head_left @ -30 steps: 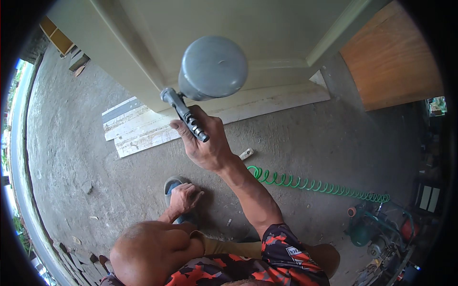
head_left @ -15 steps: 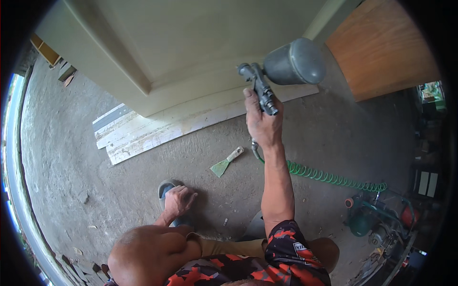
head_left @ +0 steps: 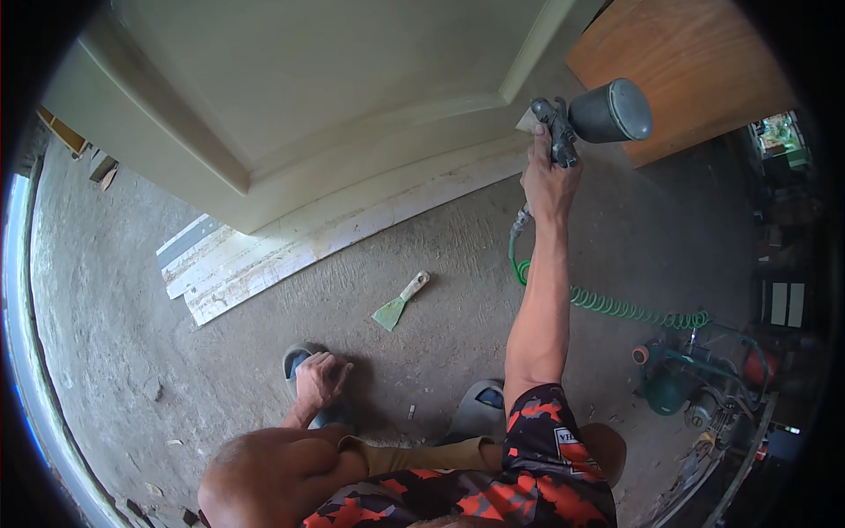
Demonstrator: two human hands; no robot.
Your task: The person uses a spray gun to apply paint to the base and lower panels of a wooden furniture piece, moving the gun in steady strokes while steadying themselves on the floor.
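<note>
My right hand (head_left: 551,183) grips a spray gun (head_left: 558,141), fingers wrapped round its handle. A grey paint cup (head_left: 606,114) juts from the gun toward the right. The gun's nozzle end is close to the lower right corner of a greenish-beige panelled door (head_left: 334,70), which stands on its edge. From the handle's base, a green coiled air hose (head_left: 629,310) runs off to the right. My left hand (head_left: 321,380) hangs above my left foot with its fingers loosely curled and nothing visible in them.
Pale boards (head_left: 290,264) lie on the concrete floor under the door's lower edge. A scraper (head_left: 400,304) with a green-stained blade lies between me and them. At right stands an air compressor (head_left: 664,392). A brown wooden panel (head_left: 687,75) is at the upper right.
My right hand has carried the spray gun rightward along the lower part of the door, to its right corner. The view has shifted slightly. My left hand stays near my left foot.
</note>
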